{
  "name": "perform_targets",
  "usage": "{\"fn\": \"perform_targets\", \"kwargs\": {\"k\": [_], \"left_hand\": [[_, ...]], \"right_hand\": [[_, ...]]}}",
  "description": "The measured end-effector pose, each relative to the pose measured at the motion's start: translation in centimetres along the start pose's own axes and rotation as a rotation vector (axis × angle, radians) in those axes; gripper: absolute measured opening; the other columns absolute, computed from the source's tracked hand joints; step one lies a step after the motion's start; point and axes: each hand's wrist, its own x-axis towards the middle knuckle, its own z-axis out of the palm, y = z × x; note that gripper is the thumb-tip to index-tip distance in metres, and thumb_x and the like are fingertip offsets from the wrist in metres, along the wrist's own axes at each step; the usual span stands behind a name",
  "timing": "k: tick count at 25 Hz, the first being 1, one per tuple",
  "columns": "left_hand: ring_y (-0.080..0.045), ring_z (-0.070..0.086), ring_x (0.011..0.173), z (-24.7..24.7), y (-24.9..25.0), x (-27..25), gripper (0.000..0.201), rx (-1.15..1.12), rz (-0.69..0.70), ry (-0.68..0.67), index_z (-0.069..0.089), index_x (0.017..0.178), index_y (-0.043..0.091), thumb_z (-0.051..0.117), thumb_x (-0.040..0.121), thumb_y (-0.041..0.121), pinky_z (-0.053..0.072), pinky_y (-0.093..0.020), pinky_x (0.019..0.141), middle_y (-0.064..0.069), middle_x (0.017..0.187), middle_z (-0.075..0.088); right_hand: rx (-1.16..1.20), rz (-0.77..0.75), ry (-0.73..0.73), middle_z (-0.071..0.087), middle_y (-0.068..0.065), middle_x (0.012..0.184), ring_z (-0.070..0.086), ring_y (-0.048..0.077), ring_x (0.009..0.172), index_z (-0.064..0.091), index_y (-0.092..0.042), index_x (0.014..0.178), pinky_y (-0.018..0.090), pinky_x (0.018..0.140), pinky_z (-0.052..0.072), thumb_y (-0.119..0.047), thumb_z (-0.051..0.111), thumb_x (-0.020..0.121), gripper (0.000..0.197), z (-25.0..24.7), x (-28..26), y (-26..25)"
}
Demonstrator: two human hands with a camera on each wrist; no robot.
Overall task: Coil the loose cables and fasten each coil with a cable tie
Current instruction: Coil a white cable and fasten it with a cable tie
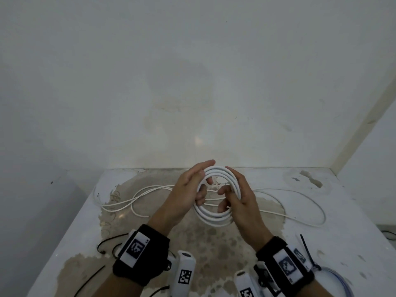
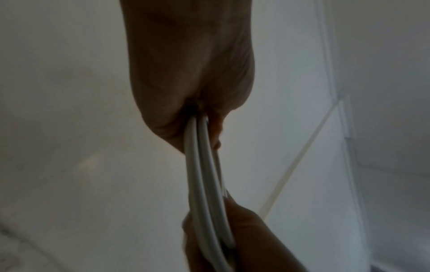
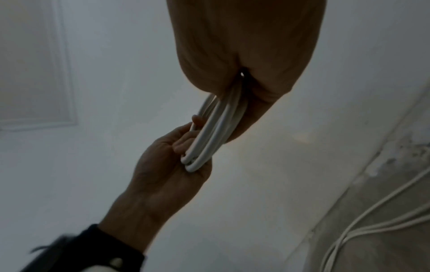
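Note:
A white cable coil point(image 1: 215, 218) of several loops hangs above the table, held upright between both hands. My left hand point(image 1: 194, 187) grips its left side, fingers curled through the ring and thumb stretched over the top. My right hand point(image 1: 234, 197) grips the right side, fingers hooked inside the ring. The left wrist view shows the coil strands point(image 2: 201, 174) running from my palm down to the right hand point(image 2: 235, 239). Seen from the right wrist, the coil point(image 3: 215, 132) reaches the left hand point(image 3: 167, 165). A thin loose white cable point(image 1: 132, 197) sprawls on the table behind the coil, to both sides.
A black cable tie point(image 1: 306, 251) lies at the right, next to a bluish coil point(image 1: 340, 279) at the bottom right corner. Another black tie point(image 1: 90, 279) and a black cable point(image 1: 107, 243) lie near left. The worn white table point(image 1: 353, 211) meets walls behind and at right.

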Motion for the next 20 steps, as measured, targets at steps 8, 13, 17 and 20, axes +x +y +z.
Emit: {"fn": "perform_targets", "kwargs": {"k": [8, 13, 17, 20], "left_hand": [[-0.010, 0.034, 0.044, 0.7, -0.3, 0.7, 0.029, 0.278, 0.045, 0.013, 0.061, 0.123, 0.020, 0.038, 0.105, 0.025, 0.035, -0.023, 0.043, -0.003, 0.066, 0.042], [-0.011, 0.032, 0.043, 0.2, -1.0, 1.0, 0.033, 0.227, 0.047, 0.036, 0.067, 0.118, 0.021, 0.038, 0.104, 0.015, 0.028, -0.021, 0.043, -0.007, 0.068, 0.056], [-0.014, 0.055, 0.056, 0.0, -1.9, 0.8, 0.030, 0.494, 0.147, 0.139, 0.059, 0.126, 0.031, 0.040, 0.104, 0.027, 0.044, -0.025, 0.057, -0.003, 0.074, 0.063], [-0.018, 0.062, 0.074, 0.1, -1.5, 0.5, 0.031, 0.580, 0.208, 0.041, 0.058, 0.131, 0.023, 0.040, 0.105, 0.024, 0.046, -0.022, 0.062, 0.010, 0.082, 0.064]], "right_hand": [[-0.166, -0.117, 0.074, 0.068, 0.002, 0.096, 0.062, 0.023, 0.053, 0.053, -0.028, 0.134, 0.030, 0.052, 0.053, -0.007, 0.043, 0.106, 0.036, 0.1, -0.1, 1.0], [-0.328, -0.219, 0.001, 0.069, -0.011, 0.087, 0.068, 0.013, 0.073, 0.048, -0.030, 0.141, 0.025, 0.062, 0.055, -0.009, 0.048, 0.105, 0.042, -0.4, -0.3, 1.2], [-0.280, -0.172, 0.040, 0.068, -0.005, 0.074, 0.063, 0.011, 0.062, 0.050, -0.033, 0.139, 0.022, 0.058, 0.049, -0.007, 0.046, 0.105, 0.043, 0.3, -0.8, 1.4], [-0.274, -0.147, -0.004, 0.067, -0.004, 0.077, 0.060, 0.019, 0.051, 0.051, -0.037, 0.138, 0.025, 0.051, 0.051, -0.006, 0.048, 0.104, 0.047, 0.4, -1.4, 1.1]]}}
